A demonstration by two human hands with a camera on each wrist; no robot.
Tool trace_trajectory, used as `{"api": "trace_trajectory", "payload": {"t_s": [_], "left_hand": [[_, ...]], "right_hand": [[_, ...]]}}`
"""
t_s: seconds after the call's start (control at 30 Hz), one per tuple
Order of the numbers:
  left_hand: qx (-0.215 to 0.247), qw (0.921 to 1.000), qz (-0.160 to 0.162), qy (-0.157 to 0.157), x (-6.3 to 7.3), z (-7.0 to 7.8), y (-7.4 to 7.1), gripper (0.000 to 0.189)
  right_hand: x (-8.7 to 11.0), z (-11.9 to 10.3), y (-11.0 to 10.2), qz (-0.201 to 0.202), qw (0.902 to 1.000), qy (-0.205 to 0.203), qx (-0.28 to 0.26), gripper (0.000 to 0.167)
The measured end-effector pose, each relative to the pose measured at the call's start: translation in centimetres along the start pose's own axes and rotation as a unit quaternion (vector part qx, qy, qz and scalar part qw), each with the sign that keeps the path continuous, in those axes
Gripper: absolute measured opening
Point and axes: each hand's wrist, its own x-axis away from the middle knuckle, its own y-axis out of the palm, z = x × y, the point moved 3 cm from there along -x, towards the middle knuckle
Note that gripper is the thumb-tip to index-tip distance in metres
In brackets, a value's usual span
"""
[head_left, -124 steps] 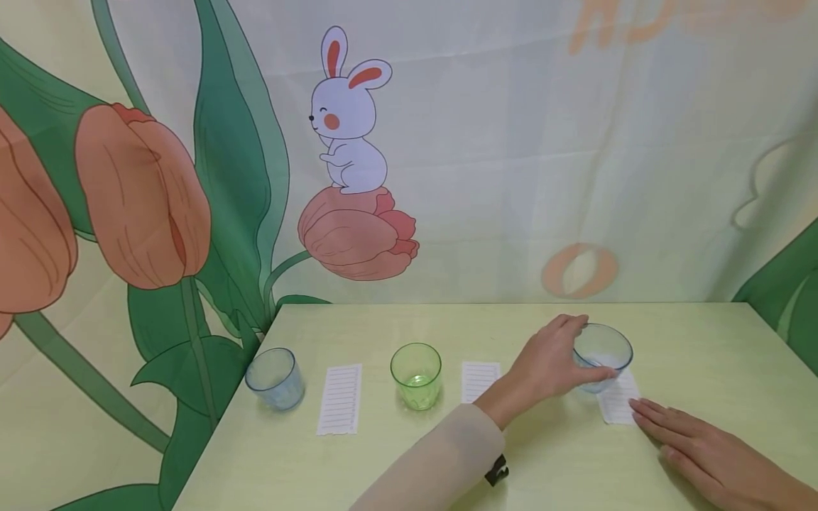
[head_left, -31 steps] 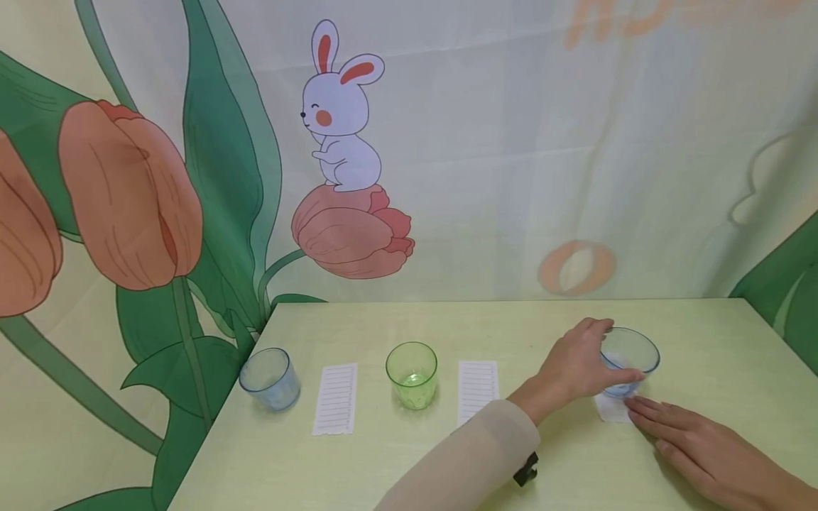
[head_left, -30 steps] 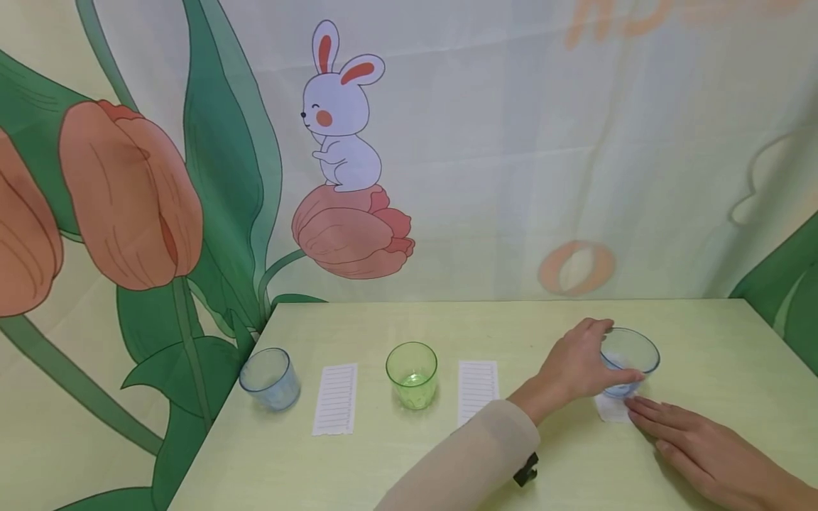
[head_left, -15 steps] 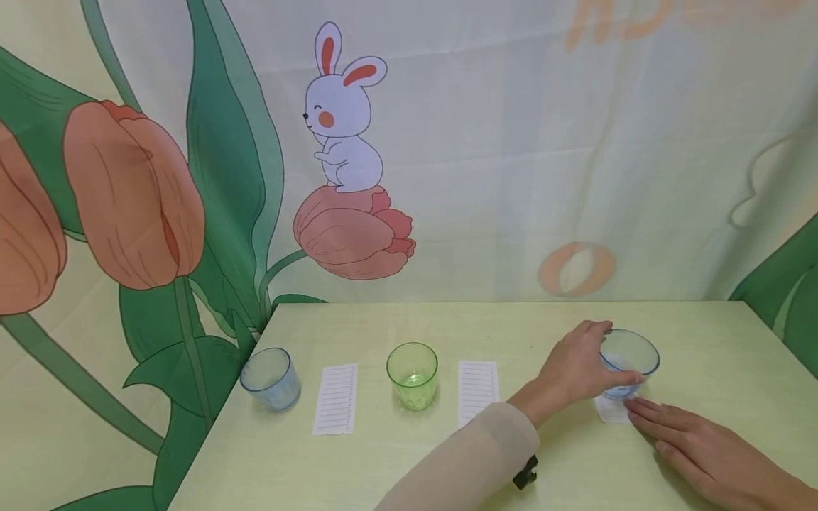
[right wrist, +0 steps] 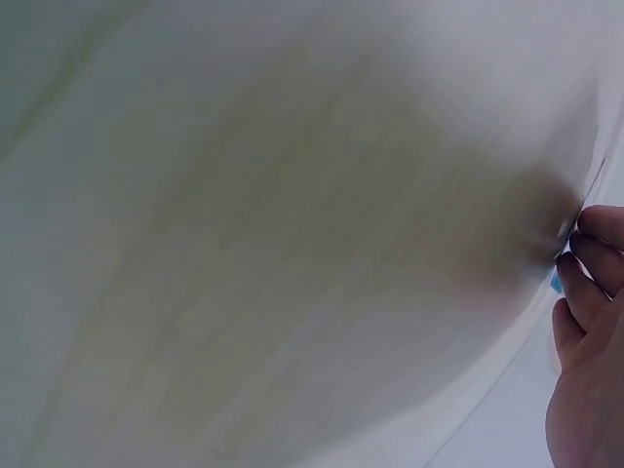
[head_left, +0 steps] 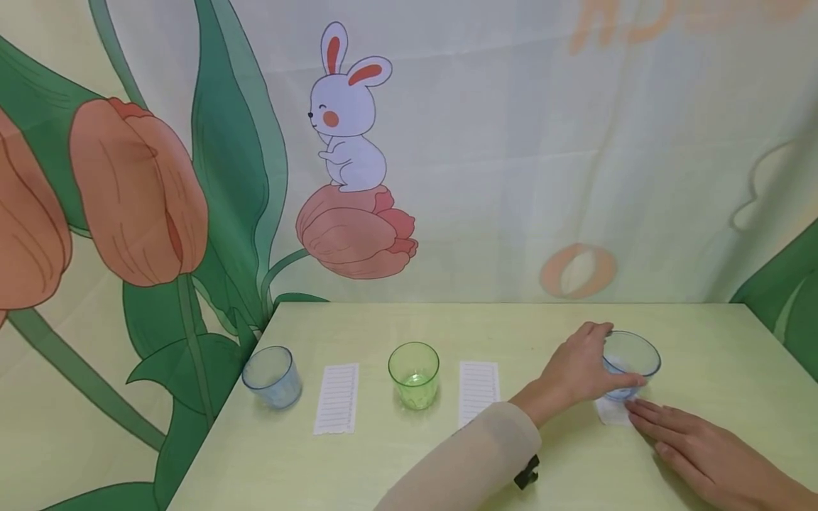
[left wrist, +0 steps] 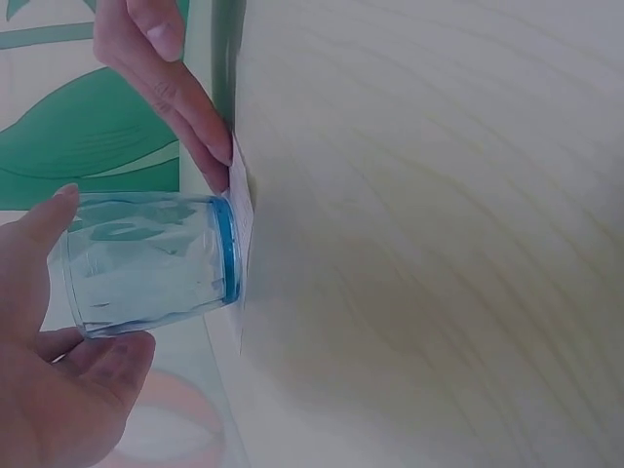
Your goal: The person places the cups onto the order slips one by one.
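Toward the table's right side my left hand (head_left: 578, 365) grips a clear blue glass (head_left: 633, 355) near its rim, thumb in front and fingers behind. The left wrist view shows the glass (left wrist: 151, 258) upright on a white paper slip (left wrist: 240, 214), its base over the paper. In the head view only the near end of that slip (head_left: 613, 413) shows; the rest is hidden by the glass. My right hand (head_left: 709, 451) lies flat with straight fingers, fingertips pressing the slip's near right corner close beside the glass. In the right wrist view the right hand's fingers (right wrist: 590, 258) show at the edge.
A second blue glass (head_left: 273, 378) stands by the table's left edge. A green glass (head_left: 414, 376) stands between two lined paper slips, the left slip (head_left: 336, 399) and the middle slip (head_left: 479, 390). My left sleeve (head_left: 466, 454) crosses the front of the table (head_left: 268, 468). A printed curtain (head_left: 479, 177) hangs behind.
Since about four seconds ago, my left hand has moved the blue glass to the right, and it now covers more of the slip. Over the last second both hands stay nearly still.
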Motion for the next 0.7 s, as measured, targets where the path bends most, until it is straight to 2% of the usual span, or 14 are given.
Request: {"api": "trace_trajectory", "payload": {"t_s": [0.13, 0.3, 0.5, 0.7], "left_hand": [[0.007, 0.9999, -0.01, -0.007, 0.1, -0.1, -0.5, 0.101], [0.02, 0.9996, -0.021, 0.0, 0.5, -0.6, -2.0, 0.108], [0.052, 0.9974, -0.037, 0.034, 1.7, -1.8, -5.4, 0.108], [0.056, 0.9959, -0.047, 0.053, 3.5, -4.2, -9.2, 0.107]], "right_hand": [[-0.1, -0.1, -0.2, 0.001, 1.0, 0.007, 0.006, 0.053], [-0.7, -0.6, -0.5, -0.004, 0.9997, 0.025, 0.004, 0.048], [-1.8, -2.1, -0.6, -0.028, 0.9984, 0.05, -0.006, 0.047], [-3.4, -3.5, -1.1, -0.024, 0.999, 0.028, -0.024, 0.056]]}}
